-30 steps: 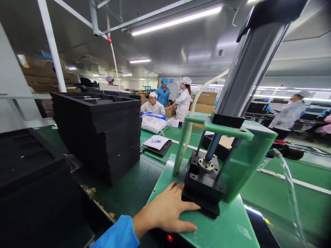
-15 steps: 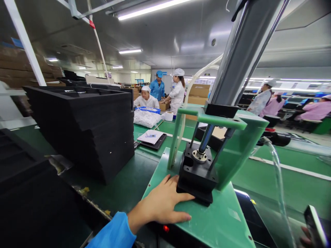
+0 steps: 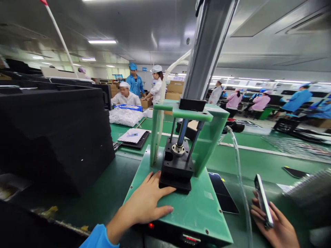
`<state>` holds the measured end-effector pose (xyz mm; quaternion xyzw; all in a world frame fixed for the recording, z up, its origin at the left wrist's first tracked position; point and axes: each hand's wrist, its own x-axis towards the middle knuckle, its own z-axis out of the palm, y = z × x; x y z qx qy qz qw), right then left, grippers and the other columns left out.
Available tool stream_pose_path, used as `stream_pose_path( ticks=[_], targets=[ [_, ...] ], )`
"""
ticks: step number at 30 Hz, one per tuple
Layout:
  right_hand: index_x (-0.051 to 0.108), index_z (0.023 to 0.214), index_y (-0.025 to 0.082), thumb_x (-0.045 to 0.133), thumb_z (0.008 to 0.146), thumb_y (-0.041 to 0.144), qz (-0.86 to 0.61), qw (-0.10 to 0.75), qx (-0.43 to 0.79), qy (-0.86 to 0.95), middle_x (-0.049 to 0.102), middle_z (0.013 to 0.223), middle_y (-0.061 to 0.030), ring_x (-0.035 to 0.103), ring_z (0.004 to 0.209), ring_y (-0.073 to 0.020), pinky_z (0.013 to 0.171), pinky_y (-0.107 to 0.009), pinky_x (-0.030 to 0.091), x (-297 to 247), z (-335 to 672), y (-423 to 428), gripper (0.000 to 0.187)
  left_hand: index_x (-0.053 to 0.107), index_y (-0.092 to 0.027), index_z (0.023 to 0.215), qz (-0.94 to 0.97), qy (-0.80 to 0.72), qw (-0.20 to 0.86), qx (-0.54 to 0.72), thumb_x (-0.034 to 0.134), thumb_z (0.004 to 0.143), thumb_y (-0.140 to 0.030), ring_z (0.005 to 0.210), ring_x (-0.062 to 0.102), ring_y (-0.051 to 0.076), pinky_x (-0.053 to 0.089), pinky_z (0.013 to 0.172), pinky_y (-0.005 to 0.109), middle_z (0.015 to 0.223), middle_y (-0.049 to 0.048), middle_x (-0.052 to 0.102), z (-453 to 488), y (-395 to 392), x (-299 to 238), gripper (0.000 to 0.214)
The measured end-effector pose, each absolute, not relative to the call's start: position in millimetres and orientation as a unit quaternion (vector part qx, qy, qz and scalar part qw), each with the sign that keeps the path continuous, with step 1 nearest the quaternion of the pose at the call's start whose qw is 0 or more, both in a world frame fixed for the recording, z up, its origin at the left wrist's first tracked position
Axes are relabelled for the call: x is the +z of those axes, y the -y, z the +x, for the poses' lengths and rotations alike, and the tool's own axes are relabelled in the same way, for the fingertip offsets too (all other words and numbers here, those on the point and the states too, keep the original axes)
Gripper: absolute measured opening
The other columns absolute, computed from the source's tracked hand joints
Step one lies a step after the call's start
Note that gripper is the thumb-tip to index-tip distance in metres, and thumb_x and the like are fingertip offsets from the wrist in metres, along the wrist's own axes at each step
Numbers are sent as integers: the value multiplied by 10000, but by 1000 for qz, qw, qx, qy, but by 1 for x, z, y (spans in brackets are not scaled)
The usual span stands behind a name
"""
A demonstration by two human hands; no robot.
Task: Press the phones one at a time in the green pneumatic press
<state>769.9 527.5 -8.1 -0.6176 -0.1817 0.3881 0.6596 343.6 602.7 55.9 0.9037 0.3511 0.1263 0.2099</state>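
Observation:
My left hand (image 3: 147, 198) lies with fingers spread on the green base plate (image 3: 186, 210) of a small press. Its index finger touches the edge of the black pressing block (image 3: 178, 162), which is down on the base below a thick grey cylinder (image 3: 207, 48). My right hand (image 3: 278, 224) is at the lower right, with fingers wrapped round a slim phone (image 3: 263, 199). The phone is held tilted and seen nearly edge-on. Just right of the press, a dark glass-faced panel (image 3: 223, 194) lies on the bench.
A tall stack of black foam trays (image 3: 59, 137) stands at left. A clear hose (image 3: 239, 175) hangs right of the press. Bubble wrap (image 3: 312, 193) and another dark panel (image 3: 294, 171) are at right. Papers (image 3: 131, 135) lie behind. Co-workers (image 3: 126, 94) are farther back.
The view has turned right, so the press appears farther left. My right hand with the phone has come fully into view. My left hand stays on the base plate.

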Motion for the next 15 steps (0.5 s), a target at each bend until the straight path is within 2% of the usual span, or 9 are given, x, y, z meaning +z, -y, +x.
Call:
stream_pose_path(
  ticks=[3, 6, 11, 15],
  targets=[
    [673, 1104, 172, 636, 818, 287, -480, 745, 459, 68, 439, 853, -57, 356, 539, -104, 393, -168, 388, -13, 776, -527, 311, 506, -394, 1414, 906, -351, 205, 114, 693, 847, -485, 1457, 273, 379, 213, 1175, 653, 1562, 76, 363, 344, -604, 58, 604],
    [654, 1158, 126, 634, 729, 183, -433, 757, 487, 42, 498, 874, -53, 392, 533, -84, 397, -169, 423, -18, 785, -527, 433, 511, -385, 1415, 906, -354, 203, 112, 680, 857, -481, 1459, 271, 375, 218, 1175, 653, 1548, 87, 384, 344, -604, 59, 591],
    [649, 1154, 134, 588, 780, 164, -406, 760, 507, 35, 534, 847, -40, 412, 513, -83, 385, -186, 435, -23, 790, -529, 380, 511, -386, 1413, 911, -345, 188, 125, 685, 857, -464, 1455, 284, 372, 234, 1174, 648, 1545, 79, 390, 344, -604, 56, 588],
    [641, 1147, 133, 619, 754, 156, -396, 762, 511, 36, 535, 821, -33, 415, 511, -86, 383, -189, 436, -24, 790, -530, 395, 505, -388, 1417, 914, -345, 179, 122, 660, 874, -467, 1456, 287, 369, 239, 1171, 655, 1544, 76, 393, 344, -605, 53, 570]
  ],
)
